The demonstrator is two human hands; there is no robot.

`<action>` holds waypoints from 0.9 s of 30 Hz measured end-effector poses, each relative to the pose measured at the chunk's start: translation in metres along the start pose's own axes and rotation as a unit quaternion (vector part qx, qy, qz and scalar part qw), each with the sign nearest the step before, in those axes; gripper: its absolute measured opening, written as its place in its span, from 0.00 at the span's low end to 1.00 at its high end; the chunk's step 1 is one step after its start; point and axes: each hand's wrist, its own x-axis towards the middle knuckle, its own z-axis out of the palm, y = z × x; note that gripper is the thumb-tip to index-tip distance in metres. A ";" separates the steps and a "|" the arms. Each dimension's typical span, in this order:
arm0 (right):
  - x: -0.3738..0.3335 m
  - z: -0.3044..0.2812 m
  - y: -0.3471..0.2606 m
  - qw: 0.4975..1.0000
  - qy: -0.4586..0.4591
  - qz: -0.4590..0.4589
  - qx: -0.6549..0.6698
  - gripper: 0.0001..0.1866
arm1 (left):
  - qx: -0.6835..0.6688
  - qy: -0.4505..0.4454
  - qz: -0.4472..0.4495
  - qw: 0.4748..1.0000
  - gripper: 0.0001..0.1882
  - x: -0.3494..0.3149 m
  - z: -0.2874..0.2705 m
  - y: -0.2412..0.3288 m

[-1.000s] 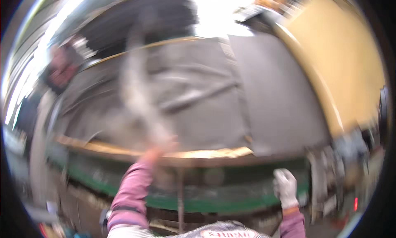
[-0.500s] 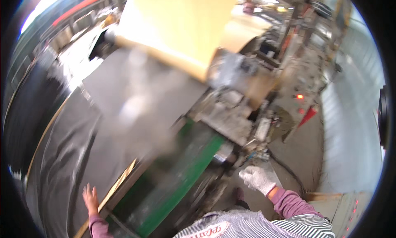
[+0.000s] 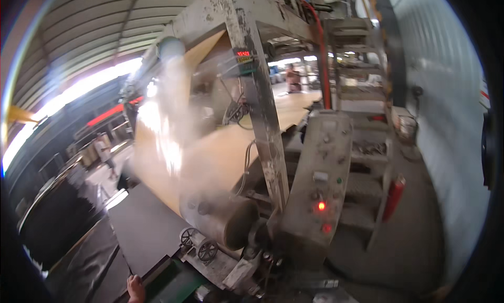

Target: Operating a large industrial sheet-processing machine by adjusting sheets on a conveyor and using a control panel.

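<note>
One of the hands beside one grey sheet, two handwheels

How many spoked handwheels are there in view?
2: one dark, round, spoked handwheel beside the flat grey sheet; a second handwheel just lower right. Blur may hide others.

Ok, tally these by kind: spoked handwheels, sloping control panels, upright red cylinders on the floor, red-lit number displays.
Spoked handwheels: 2
Sloping control panel: 1
Upright red cylinder: 1
Red-lit number display: 1
Total: 5
</note>
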 end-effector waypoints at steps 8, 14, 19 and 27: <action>0.073 -0.056 0.051 0.988 -0.129 -0.071 -0.051 0.10 | 0.095 0.092 0.018 0.991 0.13 0.021 -0.102 0.183; 0.085 -0.079 0.063 0.988 -0.128 -0.057 -0.058 0.10 | 0.109 0.061 -0.048 0.991 0.17 0.012 -0.116 0.218; 0.084 -0.078 0.079 0.988 -0.125 -0.052 -0.077 0.10 | 0.108 0.052 -0.128 0.984 0.20 -0.013 -0.110 0.155; 0.059 -0.018 0.088 0.964 -0.178 -0.040 -0.193 0.10 | 0.068 0.081 -0.181 0.978 0.19 -0.077 -0.101 -0.025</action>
